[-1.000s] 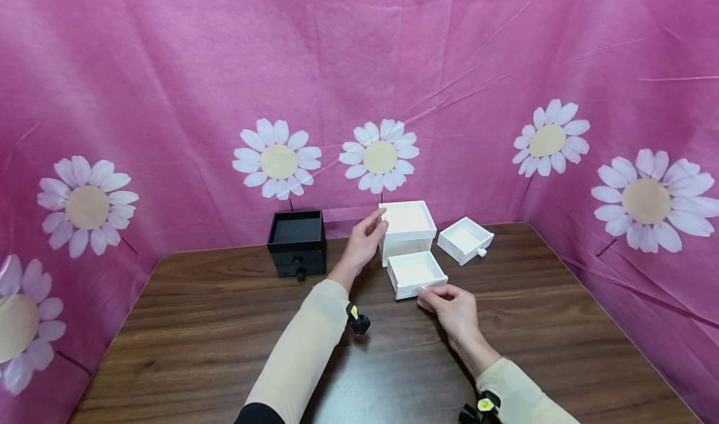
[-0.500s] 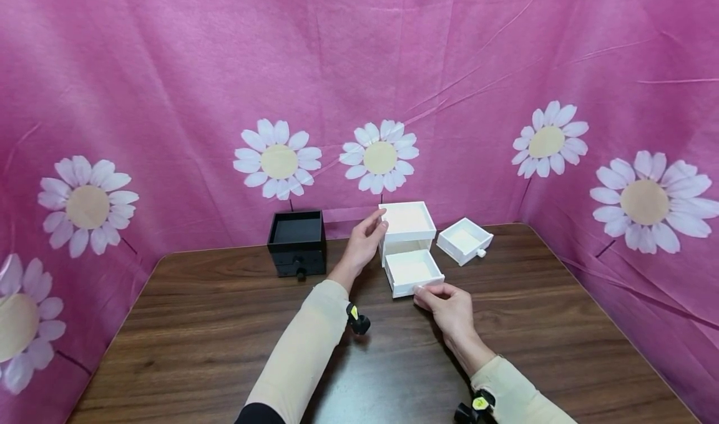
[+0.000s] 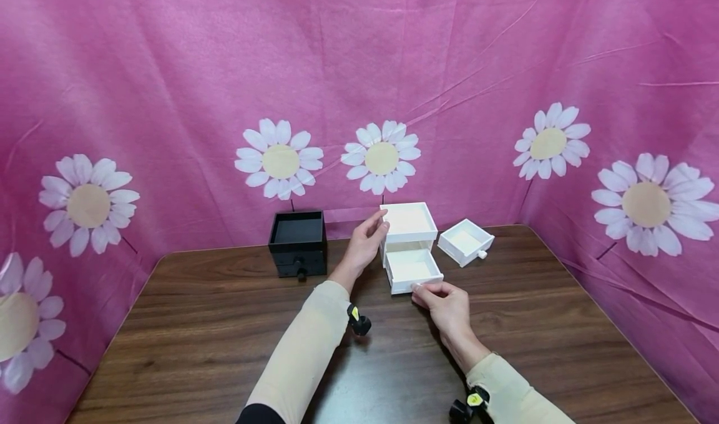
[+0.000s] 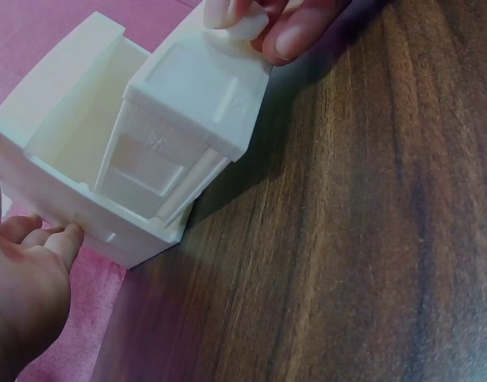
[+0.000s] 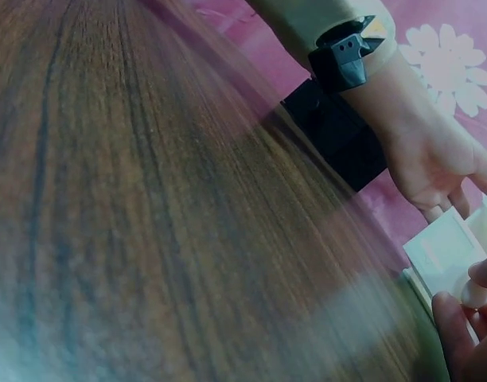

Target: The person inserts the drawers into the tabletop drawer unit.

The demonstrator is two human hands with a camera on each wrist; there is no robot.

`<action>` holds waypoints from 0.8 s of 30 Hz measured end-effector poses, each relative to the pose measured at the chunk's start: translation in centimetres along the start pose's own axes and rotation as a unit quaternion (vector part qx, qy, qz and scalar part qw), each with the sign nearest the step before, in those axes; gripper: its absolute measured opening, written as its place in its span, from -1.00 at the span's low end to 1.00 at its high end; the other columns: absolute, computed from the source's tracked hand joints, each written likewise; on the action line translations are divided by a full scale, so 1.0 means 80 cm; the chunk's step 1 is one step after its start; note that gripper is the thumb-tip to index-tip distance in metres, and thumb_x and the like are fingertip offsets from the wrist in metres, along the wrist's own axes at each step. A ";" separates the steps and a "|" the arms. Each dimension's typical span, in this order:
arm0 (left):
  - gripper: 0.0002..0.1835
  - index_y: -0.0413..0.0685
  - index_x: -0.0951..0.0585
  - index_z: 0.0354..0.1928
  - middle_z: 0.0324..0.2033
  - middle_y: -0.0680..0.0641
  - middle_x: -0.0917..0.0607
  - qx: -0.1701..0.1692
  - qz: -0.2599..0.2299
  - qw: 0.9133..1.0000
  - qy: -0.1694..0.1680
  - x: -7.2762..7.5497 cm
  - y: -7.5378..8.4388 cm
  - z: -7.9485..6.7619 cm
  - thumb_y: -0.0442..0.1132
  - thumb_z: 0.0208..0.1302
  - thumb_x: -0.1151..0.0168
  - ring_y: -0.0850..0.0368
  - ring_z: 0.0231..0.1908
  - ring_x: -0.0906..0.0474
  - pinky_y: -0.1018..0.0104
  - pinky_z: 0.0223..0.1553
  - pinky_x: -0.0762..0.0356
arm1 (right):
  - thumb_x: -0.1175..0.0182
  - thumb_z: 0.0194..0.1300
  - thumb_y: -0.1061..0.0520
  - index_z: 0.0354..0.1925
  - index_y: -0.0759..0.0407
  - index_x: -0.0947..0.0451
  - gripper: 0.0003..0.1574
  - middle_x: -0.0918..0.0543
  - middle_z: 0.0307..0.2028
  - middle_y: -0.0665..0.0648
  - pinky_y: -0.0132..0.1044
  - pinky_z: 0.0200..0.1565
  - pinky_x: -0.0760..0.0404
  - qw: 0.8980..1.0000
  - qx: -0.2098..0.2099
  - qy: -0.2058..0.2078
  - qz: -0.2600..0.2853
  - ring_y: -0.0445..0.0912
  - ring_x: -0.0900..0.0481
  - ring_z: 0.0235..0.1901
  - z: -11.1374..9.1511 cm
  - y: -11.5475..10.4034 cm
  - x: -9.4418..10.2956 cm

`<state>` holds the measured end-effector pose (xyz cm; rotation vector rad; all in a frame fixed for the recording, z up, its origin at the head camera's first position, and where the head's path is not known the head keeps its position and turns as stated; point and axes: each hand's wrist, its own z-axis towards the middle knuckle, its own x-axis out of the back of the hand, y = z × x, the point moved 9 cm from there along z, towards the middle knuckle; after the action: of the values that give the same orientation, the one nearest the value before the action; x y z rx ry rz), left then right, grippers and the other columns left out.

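A small white drawer cabinet (image 3: pixel 409 219) stands near the back of the table, its top an open tray. From its lower opening sticks out a white drawer (image 3: pixel 414 269), which holds nothing visible. My left hand (image 3: pixel 364 244) grips the cabinet's left side near the upper front; in the left wrist view several fingertips (image 4: pixel 72 235) press on the side wall. With thumb and fingers, my right hand (image 3: pixel 448 306) pinches the round white knob (image 5: pixel 473 294) on the drawer's front.
A second white drawer (image 3: pixel 465 240) with a knob lies on the wooden table (image 3: pixel 224 336), right of the cabinet. To the left stands a black drawer cabinet (image 3: pixel 298 243) with a tray top. Pink flowered cloth (image 3: pixel 449 49) hangs behind and at both sides.
The right hand has pushed the pinched drawer slightly back and left, a little deeper into the white cabinet. The left hand has kept its place on the cabinet's side.
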<state>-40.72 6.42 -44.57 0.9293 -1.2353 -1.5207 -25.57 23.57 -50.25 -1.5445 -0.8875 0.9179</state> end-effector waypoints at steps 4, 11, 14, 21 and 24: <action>-0.51 -0.06 -0.53 0.52 0.38 -0.32 -0.65 0.000 -0.002 1.000 0.000 0.000 0.000 0.000 -0.23 0.64 -0.20 -0.14 0.41 -0.55 0.04 0.52 -0.51 | -0.44 0.30 0.47 -0.21 0.53 -0.71 -0.89 -0.76 -0.40 0.00 -0.33 -0.17 -0.87 1.000 -0.002 0.003 -0.004 -0.22 -0.82 -0.42 0.002 0.002 0.001; -0.51 -0.06 -0.53 0.52 0.42 -0.32 -0.61 0.000 -0.003 1.000 -0.001 0.000 0.000 0.000 -0.23 0.64 -0.20 -0.16 0.49 -0.49 0.02 0.56 -0.46 | -0.45 0.28 0.47 -0.35 0.37 -0.76 -0.91 -0.75 -0.45 -0.01 -0.35 -0.22 -0.87 1.000 0.003 0.006 -0.014 -0.23 -0.80 -0.45 0.005 0.004 -0.002; -0.51 -0.06 -0.53 0.52 0.44 -0.32 -0.58 0.001 -0.001 1.000 -0.001 0.000 -0.001 -0.001 -0.22 0.64 -0.20 -0.16 0.49 -0.48 0.02 0.56 -0.47 | -0.46 0.28 0.45 -0.38 0.37 -0.76 -0.90 -0.76 -0.47 -0.01 -0.37 -0.26 -0.86 1.000 0.007 0.005 -0.021 -0.24 -0.79 -0.47 0.006 0.003 -0.004; -0.52 -0.06 -0.54 0.52 0.47 -0.31 -0.56 0.001 0.001 1.000 -0.002 -0.001 -0.001 0.000 -0.22 0.65 -0.20 -0.12 0.46 -0.51 0.04 0.53 -0.50 | -0.47 0.30 0.42 -0.27 0.47 -0.73 -0.92 -0.76 -0.48 -0.02 -0.36 -0.27 -0.86 0.999 0.003 0.004 -0.042 -0.24 -0.79 -0.47 0.012 0.002 -0.008; -0.51 -0.05 -0.54 0.52 0.48 -0.31 -0.55 0.002 0.000 1.000 -0.004 -0.001 -0.002 0.000 -0.21 0.64 -0.21 -0.13 0.47 -0.50 0.03 0.54 -0.49 | -0.46 0.31 0.43 -0.21 0.54 -0.71 -0.86 -0.75 -0.48 -0.02 -0.36 -0.26 -0.86 0.999 0.003 0.001 -0.034 -0.25 -0.78 -0.48 0.014 0.001 -0.009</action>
<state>-40.75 6.47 -44.70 0.9273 -1.2442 -1.5245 -26.86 23.34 -50.38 -1.5012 -0.9299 0.8698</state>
